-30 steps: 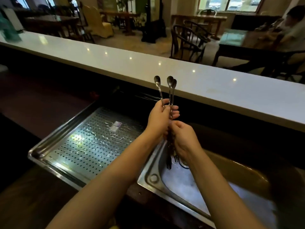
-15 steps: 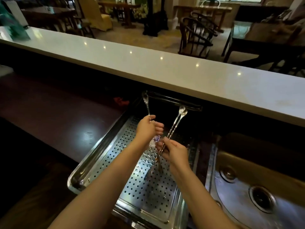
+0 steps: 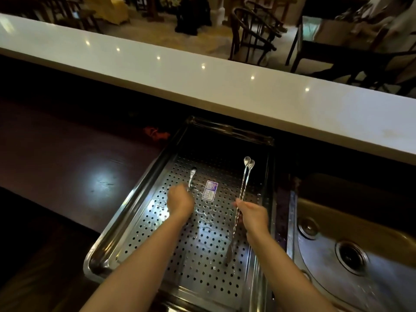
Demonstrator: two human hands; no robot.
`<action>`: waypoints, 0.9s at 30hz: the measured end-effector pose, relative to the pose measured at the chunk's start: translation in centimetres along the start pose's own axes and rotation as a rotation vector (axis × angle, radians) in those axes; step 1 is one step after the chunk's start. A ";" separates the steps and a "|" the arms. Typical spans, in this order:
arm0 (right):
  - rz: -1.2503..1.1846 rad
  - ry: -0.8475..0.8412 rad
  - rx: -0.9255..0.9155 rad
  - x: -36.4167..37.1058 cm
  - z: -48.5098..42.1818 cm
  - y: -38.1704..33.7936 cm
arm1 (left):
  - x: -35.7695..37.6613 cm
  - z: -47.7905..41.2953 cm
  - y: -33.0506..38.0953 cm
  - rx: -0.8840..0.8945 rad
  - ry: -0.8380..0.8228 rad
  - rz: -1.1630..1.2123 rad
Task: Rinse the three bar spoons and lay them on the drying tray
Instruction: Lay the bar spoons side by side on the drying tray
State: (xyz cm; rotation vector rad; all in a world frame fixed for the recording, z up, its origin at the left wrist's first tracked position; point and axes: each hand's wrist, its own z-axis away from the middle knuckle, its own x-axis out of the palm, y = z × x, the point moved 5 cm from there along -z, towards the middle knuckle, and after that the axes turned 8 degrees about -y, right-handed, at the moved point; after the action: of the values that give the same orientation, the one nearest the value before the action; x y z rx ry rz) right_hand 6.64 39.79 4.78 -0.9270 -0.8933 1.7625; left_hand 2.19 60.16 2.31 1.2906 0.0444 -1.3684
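Note:
A perforated steel drying tray (image 3: 144, 206) lies in front of me, with a small sticker (image 3: 210, 190) on its wet floor. My left hand (image 3: 180, 202) grips one bar spoon (image 3: 192, 177) low over the tray's left half, bowl pointing away. My right hand (image 3: 253, 215) holds two bar spoons (image 3: 244, 181) together by their twisted stems over the tray's right half. Their bowls lie side by side at the far end, and their forked ends (image 3: 229, 255) reach toward me. Whether the spoons touch the tray floor is unclear.
A steel sink (image 3: 364, 282) with a drain (image 3: 351, 255) sits right of the tray. A white bar counter (image 3: 225, 86) runs across behind it, with chairs and tables beyond. A dark wooden worktop (image 3: 67, 172) lies to the left.
My hands moved from above the sink to the tray and parted. The left took one spoon leftward, the right kept two. All three spoons went from upright to low and nearly flat over the tray.

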 end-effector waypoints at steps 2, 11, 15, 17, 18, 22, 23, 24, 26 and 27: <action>0.009 -0.009 0.005 -0.1 -0.3 0.3 | 0.3 -0.1 0.0 0.027 0.061 -0.016; 0.051 -0.021 -0.005 0.5 -0.7 1.2 | 1.4 0.0 0.0 0.111 0.057 -0.061; 0.059 -0.055 -0.031 1.1 -0.4 1.2 | 2.1 1.3 1.6 0.134 0.003 -0.016; 0.080 -0.069 -0.046 1.4 -0.5 1.2 | 3.8 3.1 3.1 0.146 -0.193 0.192; 0.088 -0.081 -0.048 1.6 -0.5 1.1 | 4.6 4.3 3.7 0.145 -0.290 0.298; 0.144 -0.121 -0.053 2.2 -0.1 1.2 | 5.2 6.0 5.1 0.169 -0.328 0.428; 0.138 -0.127 -0.066 2.3 -0.1 1.2 | 5.0 6.1 5.1 0.155 -0.333 0.490; 0.129 -0.126 -0.082 2.3 0.0 1.1 | 4.8 6.1 4.9 0.140 -0.342 0.555; 0.125 -0.129 -0.116 2.3 0.2 1.0 | 4.3 6.3 4.5 0.110 -0.348 0.666; 0.117 -0.142 -0.126 2.5 0.3 1.0 | 4.1 6.4 4.3 0.102 -0.349 0.706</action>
State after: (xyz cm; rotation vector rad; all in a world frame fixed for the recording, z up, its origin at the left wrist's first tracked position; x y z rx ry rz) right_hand 5.29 41.80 3.56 -0.9612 -1.0704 1.9080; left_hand 2.50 51.76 4.71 0.9881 -0.6680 -0.9600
